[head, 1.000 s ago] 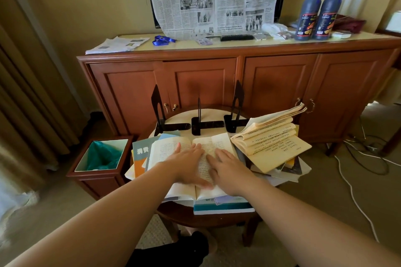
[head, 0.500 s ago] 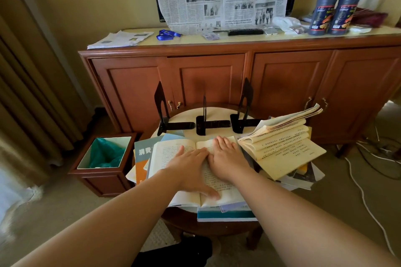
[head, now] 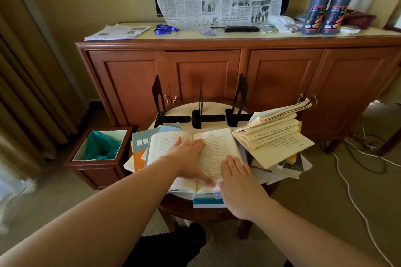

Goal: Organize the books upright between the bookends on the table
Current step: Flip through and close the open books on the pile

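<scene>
An open white book (head: 213, 147) lies flat on top of a pile of books on the small round table (head: 208, 106). My left hand (head: 188, 159) rests flat on its middle, fingers spread. My right hand (head: 237, 182) lies flat over the book's near right corner. Three black bookends (head: 200, 112) stand in a row at the table's far side with nothing between them. A yellowed open book (head: 275, 138) sits fanned on another pile to the right. A blue and orange book (head: 138, 147) sticks out on the left.
A wooden sideboard (head: 238, 71) stands right behind the table, with two dark bottles (head: 327, 2), papers and a hanging newspaper on top. A wooden bin with a green liner (head: 102, 149) is on the floor at left. White cables (head: 351, 191) run across the carpet at right.
My right hand has slid back from the far part of the right page to the book's near right corner. My left hand has stayed on the middle of the book.
</scene>
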A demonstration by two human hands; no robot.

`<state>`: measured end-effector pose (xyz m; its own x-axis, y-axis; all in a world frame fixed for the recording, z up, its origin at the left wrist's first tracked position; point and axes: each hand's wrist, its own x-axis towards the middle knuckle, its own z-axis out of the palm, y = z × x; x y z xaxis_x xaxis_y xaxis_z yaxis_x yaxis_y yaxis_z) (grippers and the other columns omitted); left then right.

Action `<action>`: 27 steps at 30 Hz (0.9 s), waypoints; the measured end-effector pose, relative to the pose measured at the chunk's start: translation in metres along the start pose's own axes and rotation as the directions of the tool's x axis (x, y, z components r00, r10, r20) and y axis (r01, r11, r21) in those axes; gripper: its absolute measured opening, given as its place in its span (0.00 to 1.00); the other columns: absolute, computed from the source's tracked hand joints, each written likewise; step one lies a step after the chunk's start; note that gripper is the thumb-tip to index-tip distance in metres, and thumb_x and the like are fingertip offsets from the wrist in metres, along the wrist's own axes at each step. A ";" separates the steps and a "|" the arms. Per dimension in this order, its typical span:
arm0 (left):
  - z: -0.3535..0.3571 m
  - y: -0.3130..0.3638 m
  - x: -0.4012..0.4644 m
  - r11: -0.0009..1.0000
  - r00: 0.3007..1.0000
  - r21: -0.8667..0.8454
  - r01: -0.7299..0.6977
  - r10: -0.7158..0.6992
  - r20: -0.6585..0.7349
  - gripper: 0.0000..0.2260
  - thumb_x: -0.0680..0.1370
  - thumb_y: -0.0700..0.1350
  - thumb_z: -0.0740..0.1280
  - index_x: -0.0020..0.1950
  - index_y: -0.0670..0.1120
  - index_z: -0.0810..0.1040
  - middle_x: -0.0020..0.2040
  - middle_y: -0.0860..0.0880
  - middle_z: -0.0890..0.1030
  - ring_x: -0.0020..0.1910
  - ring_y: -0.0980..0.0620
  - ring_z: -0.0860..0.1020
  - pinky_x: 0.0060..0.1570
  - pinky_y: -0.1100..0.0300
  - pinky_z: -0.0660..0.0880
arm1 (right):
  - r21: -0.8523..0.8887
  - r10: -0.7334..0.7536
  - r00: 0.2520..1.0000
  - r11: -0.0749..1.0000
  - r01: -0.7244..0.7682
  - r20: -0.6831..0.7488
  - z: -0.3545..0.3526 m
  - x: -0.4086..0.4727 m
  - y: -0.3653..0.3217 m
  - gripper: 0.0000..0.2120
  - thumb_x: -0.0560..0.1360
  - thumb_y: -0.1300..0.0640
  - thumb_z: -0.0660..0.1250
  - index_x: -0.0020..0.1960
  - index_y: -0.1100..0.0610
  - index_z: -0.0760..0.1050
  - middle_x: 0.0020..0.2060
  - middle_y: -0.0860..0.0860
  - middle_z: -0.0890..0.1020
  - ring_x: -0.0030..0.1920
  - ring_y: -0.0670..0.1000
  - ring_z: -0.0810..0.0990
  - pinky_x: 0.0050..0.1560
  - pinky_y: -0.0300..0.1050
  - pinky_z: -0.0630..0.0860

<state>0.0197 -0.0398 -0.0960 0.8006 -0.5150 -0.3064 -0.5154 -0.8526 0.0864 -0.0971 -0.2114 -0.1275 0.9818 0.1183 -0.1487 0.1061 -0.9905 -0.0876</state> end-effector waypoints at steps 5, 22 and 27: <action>0.001 0.000 0.001 1.000 1.000 0.020 -0.013 0.013 -0.014 0.60 0.64 0.81 0.69 0.85 0.52 0.50 0.86 0.51 0.55 0.84 0.48 0.53 0.81 0.40 0.38 | 0.060 -0.053 0.999 0.997 0.054 -0.015 -0.008 0.032 -0.010 0.38 0.85 0.48 0.60 0.84 0.59 0.43 0.84 0.57 0.44 0.84 0.59 0.41 0.83 0.58 0.45; 0.006 -0.006 0.003 0.999 1.000 -0.052 -0.004 0.003 -0.022 0.60 0.63 0.80 0.70 0.86 0.53 0.50 0.86 0.54 0.53 0.84 0.50 0.51 0.80 0.43 0.37 | 0.123 0.010 1.000 0.992 -0.010 0.005 -0.013 0.111 0.011 0.30 0.87 0.46 0.41 0.85 0.56 0.41 0.85 0.53 0.43 0.84 0.52 0.41 0.83 0.57 0.42; 0.007 -0.005 0.002 0.999 1.000 -0.038 0.005 -0.006 -0.030 0.60 0.64 0.80 0.69 0.86 0.54 0.49 0.86 0.54 0.52 0.85 0.49 0.50 0.81 0.42 0.36 | 0.104 -0.025 0.998 0.994 0.031 -0.059 -0.005 0.045 0.014 0.31 0.87 0.43 0.44 0.85 0.54 0.43 0.85 0.50 0.44 0.83 0.50 0.39 0.80 0.51 0.39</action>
<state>0.0220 -0.0358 -0.1042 0.8124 -0.5125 -0.2781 -0.4997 -0.8577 0.1211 -0.0508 -0.2207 -0.1308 0.9864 0.1387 -0.0882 0.1196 -0.9737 -0.1937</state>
